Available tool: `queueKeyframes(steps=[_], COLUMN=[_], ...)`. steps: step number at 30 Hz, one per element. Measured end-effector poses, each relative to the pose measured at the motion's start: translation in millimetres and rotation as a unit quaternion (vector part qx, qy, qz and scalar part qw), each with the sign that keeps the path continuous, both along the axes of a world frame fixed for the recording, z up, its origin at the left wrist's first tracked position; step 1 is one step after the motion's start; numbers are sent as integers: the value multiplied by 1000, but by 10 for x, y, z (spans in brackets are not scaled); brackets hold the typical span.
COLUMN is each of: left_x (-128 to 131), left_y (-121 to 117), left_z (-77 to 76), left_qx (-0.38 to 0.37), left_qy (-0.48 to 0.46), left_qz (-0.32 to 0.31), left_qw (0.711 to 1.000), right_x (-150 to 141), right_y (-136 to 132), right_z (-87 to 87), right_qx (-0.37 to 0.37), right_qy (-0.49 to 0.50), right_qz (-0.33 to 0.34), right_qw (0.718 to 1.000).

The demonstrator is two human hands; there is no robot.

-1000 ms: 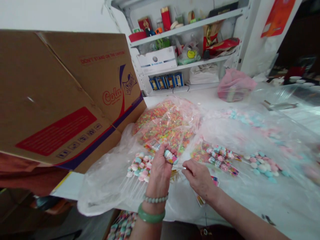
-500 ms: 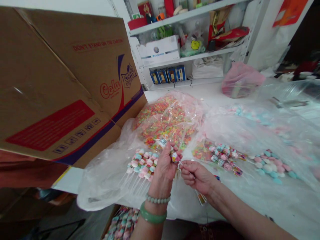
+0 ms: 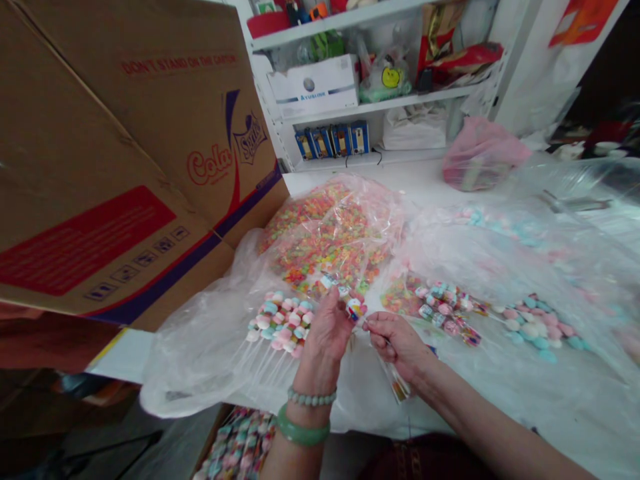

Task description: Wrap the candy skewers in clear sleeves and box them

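My left hand point(image 3: 325, 330) is curled around a wrapped sweet point(image 3: 356, 309), and the shiny, bright wrapper pokes out past the fingers. My right hand point(image 3: 395, 339) is just beside it, with thumb and finger pinched on a thin white stick point(image 3: 361, 324) at the low end of the sweet. So the sweet sits between my two hands, above the table point(image 3: 425, 179). I can't tell how the wrapper is closed there — it is too small to see. A bead bracelet point(image 3: 313, 398) and a green bangle point(image 3: 303, 429) go around my left wrist.

Near my left hand lies a bunch of marshmallow sticks point(image 3: 281, 322), pink, white and blue, on clear plastic. Behind my hands is a big see-through bag of little candies point(image 3: 335, 230), orange, yellow and green. Over to the right I see some wrapped sticks point(image 3: 444, 305) in a pile, and then more marshmallows point(image 3: 540, 328) past them. A big brown box point(image 3: 145, 153) stands on the left — it says Cola on its side. A pink bag point(image 3: 480, 152) sits at the back, near the white shelf point(image 3: 345, 115).
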State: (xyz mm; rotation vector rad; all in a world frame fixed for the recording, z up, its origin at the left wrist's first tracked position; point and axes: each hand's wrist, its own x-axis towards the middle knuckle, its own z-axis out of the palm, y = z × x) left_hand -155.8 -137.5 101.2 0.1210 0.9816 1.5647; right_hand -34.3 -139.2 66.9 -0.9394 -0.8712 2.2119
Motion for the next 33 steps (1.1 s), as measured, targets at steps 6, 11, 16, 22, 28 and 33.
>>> queueKeyframes(steps=[6,11,16,22,28,33], left_x=[-251,-38,128,14,98,38], left_y=[-43,-143,-232,-410,-544,-662], left_z=[-44,-211,-329,-425,-623,-690], left_qx=[-12,13,38,-29,-40,-70], left_qy=[-15,24,35,28,38,43], left_qz=[102,83,37,-16,4,-7], left_qw=[995,996,998,999,998,997], right_x=[42,-27,-80,-16,-26,66], right_y=[-153,-132,-147,-301,-418,-455], right_z=[-81,-131,-202,-401,-534,-591], right_qx=[116,213,356,624,700,716], right_qy=[-140,-211,-275,-319,-328,-347], right_qz=[41,-17,-103,-119,-70,-48], right_qw=[982,954,887,704,631,604])
